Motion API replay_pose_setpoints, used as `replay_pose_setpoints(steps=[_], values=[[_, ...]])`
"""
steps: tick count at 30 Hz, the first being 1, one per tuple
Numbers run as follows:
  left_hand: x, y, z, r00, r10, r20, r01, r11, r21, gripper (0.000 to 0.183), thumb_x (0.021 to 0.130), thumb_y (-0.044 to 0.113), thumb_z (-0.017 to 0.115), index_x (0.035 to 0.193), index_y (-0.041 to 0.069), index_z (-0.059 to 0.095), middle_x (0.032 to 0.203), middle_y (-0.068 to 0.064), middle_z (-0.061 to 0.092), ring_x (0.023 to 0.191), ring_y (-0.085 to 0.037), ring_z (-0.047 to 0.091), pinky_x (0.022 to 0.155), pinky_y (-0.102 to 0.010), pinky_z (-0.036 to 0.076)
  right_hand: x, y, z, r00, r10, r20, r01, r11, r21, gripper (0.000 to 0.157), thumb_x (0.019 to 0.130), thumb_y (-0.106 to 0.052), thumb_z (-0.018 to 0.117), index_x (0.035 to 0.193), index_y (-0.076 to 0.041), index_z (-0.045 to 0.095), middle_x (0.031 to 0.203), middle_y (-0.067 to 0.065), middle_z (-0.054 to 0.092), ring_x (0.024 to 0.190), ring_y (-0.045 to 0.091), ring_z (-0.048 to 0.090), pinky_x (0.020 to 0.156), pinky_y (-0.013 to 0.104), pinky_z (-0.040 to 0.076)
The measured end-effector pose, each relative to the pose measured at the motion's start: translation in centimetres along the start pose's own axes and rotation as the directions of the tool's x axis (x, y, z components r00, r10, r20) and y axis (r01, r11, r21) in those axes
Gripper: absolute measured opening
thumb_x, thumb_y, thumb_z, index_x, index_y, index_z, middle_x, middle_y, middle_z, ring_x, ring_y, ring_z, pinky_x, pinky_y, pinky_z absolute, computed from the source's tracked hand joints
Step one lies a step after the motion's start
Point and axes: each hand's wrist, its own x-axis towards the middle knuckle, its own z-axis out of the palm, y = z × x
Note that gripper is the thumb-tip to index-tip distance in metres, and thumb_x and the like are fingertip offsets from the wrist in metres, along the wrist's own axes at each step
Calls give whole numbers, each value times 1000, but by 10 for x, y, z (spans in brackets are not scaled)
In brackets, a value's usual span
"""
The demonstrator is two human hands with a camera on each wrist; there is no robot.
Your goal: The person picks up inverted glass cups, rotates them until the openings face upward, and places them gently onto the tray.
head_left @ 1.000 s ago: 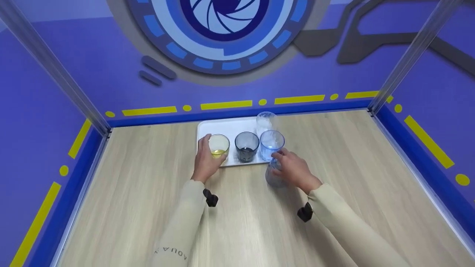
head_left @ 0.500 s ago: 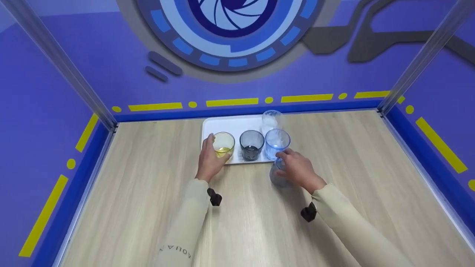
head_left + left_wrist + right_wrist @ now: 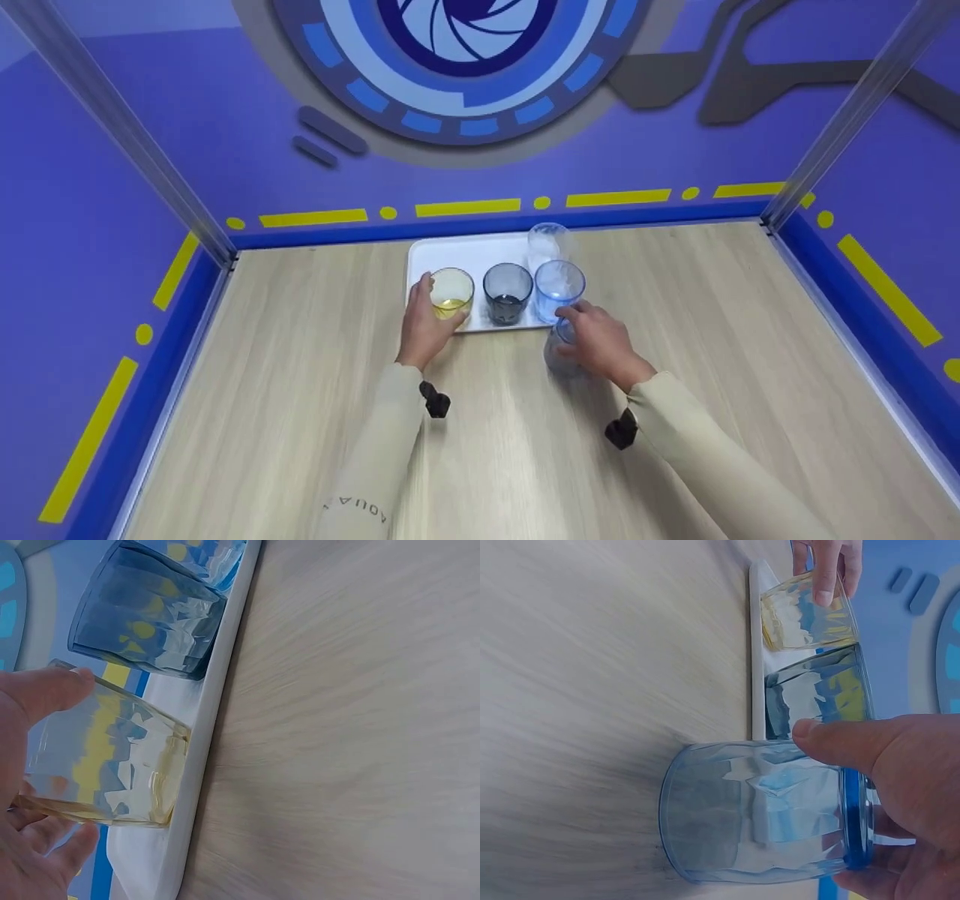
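My left hand (image 3: 425, 322) grips a yellow-tinted glass (image 3: 112, 757), thumb on one side and fingers on the other. This glass stands upright at the left front of a white tray (image 3: 480, 247). My right hand (image 3: 604, 343) holds a pale blue glass (image 3: 757, 817) by its thick base, thumb and fingers on opposite sides. That glass is upside down, its wide rim at the wooden table just in front of the tray's right end. In the head view the right hand partly hides it.
A dark grey glass (image 3: 508, 294) stands mid-tray, right of the yellow one. Beside it is another blue glass (image 3: 559, 289), with a clear glass (image 3: 547, 244) behind. Purple-blue wall panels (image 3: 420, 169) enclose the wooden table (image 3: 315, 322) at the back and sides.
The head view has shifted slightly. Both hands keep their holds on the yellow glass and the upside-down blue glass, with no clear movement of either.
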Motion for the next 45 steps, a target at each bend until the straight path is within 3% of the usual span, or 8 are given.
replay_pose_setpoints(steps=[13,25,33,45], values=[[-4,5,-8,998,-23,55,20,998,53,104,73,32,83,153,8,21,154,-15,29,141,-32,35,114,-44,34,3,1,-3,1000,15,19,-16,996,86,51,79,-23,78,125,-8,62,129,18,58,113,33,60,93,53,50],[-11,9,-13,999,46,24,-48,995,92,99,73,37,82,150,7,27,152,-13,31,134,-33,43,110,-49,37,0,4,-9,1000,-5,-19,8,989,151,52,76,-18,80,123,-4,62,129,20,58,117,36,58,96,52,48],[-19,16,-10,998,57,-15,-55,993,101,94,73,36,83,148,11,32,151,-13,32,136,-32,38,112,-52,31,-5,2,-12,997,-53,-60,63,979,193,53,76,-18,80,123,-2,62,129,21,57,118,37,57,97,51,47],[-34,33,-9,990,119,-80,-111,989,100,85,74,34,83,144,10,39,149,-12,34,134,-31,40,108,-52,34,-7,-3,-24,999,1,-38,9,960,281,54,83,-26,76,129,-6,58,134,18,55,123,36,54,102,53,44]])
